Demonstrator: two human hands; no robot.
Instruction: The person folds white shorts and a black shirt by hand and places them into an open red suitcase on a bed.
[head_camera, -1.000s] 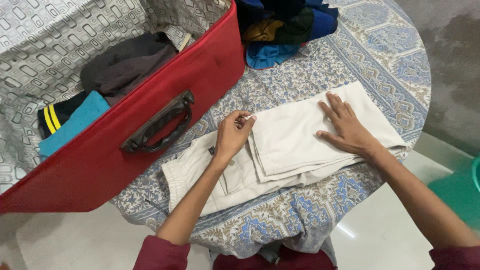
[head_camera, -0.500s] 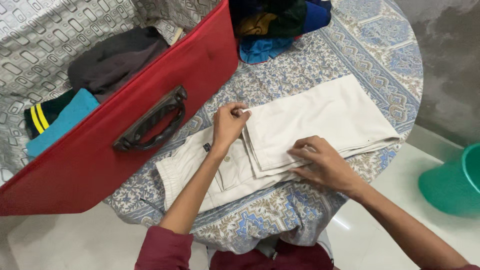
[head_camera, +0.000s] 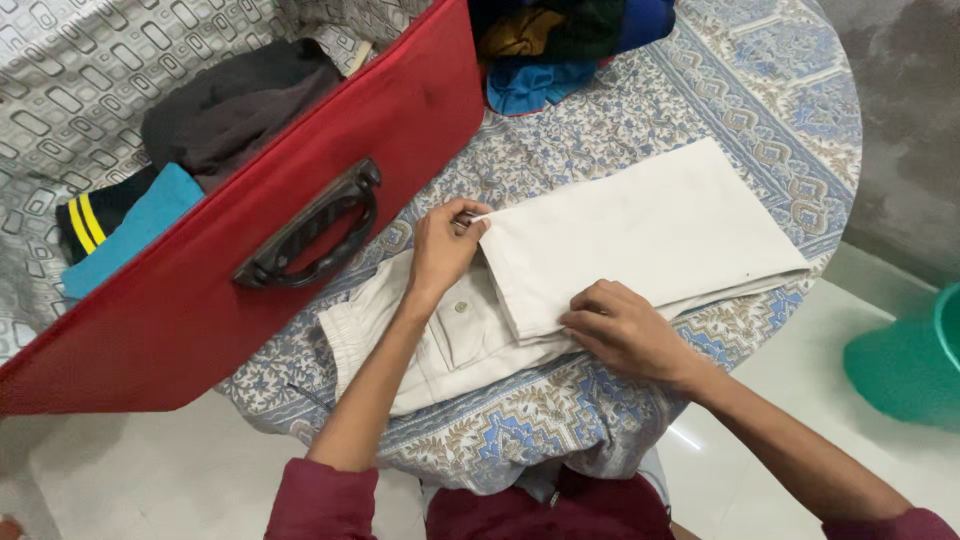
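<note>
My left hand (head_camera: 443, 247) and right hand (head_camera: 622, 330) pinch the folded cream trousers (head_camera: 640, 235), apparently by its hems, long axis running near-left to far-right.

The right hand (head_camera: 622, 330), earlier lying flat near the surface's right edge, is now pinching the near edge of the folded cream trousers (head_camera: 640, 230); the left hand (head_camera: 445, 245) is gripping the fold's far corner, flattening the layers.

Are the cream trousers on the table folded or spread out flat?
Folded. The cream trousers lie doubled over themselves, layered edges showing, with the left hand pinching one corner of the fold and the right hand gripping the other.
</note>
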